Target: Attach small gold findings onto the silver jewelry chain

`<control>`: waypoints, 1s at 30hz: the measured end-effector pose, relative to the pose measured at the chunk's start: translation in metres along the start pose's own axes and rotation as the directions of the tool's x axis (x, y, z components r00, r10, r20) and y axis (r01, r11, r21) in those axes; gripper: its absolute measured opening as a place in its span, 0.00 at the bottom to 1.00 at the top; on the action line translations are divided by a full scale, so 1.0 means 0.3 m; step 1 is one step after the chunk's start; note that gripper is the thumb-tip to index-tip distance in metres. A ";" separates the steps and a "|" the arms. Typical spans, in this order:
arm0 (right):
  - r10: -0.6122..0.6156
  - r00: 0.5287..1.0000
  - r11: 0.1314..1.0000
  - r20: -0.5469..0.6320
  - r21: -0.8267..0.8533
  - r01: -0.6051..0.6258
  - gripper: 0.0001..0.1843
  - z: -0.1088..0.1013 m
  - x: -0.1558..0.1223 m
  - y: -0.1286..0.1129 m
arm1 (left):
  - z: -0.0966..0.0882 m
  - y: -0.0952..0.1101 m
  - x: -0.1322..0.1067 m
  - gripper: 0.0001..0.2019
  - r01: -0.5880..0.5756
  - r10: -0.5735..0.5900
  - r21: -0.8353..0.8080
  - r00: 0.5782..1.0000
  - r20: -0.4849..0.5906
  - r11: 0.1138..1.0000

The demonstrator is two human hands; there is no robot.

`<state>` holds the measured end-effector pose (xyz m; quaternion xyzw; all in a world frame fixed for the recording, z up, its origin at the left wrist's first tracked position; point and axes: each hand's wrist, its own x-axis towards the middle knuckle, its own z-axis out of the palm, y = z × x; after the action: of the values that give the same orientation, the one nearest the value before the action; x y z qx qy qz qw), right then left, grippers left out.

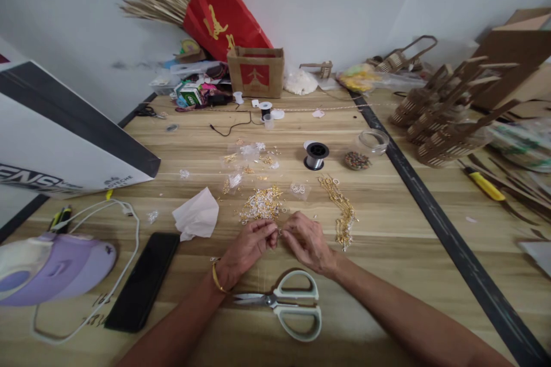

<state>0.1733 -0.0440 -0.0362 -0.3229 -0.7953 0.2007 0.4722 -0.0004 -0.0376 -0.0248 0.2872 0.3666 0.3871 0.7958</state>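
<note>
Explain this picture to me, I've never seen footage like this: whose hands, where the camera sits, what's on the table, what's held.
No machine here: a person works bare-handed, and one camera on their head looks down at the wooden table. The left hand and right hand meet fingertip to fingertip, pinching a tiny shiny piece, too small to identify. Just beyond lie a pile of gold and silver bits and gold chains. Scissors lie nearer the person, a black phone to the left.
</note>
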 end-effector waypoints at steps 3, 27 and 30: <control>-0.001 1.000 1.000 0.004 0.004 0.001 0.04 0.000 0.000 0.000 | -0.003 -0.003 0.001 0.13 0.000 0.000 -0.001 1.000 0.003 1.000; 0.023 0.999 1.000 0.025 -0.007 -0.023 0.03 0.005 -0.006 0.006 | 0.000 0.009 -0.005 0.12 -0.005 0.005 0.050 1.000 -0.011 0.999; 0.019 0.999 1.000 0.029 0.000 -0.019 0.03 0.005 -0.007 0.007 | -0.003 0.012 -0.003 0.13 -0.012 0.013 0.044 1.000 -0.018 0.999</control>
<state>0.1734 -0.0440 -0.0397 -0.3274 -0.7990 0.2098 0.4588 -0.0031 -0.0362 -0.0223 0.3034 0.3804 0.3865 0.7835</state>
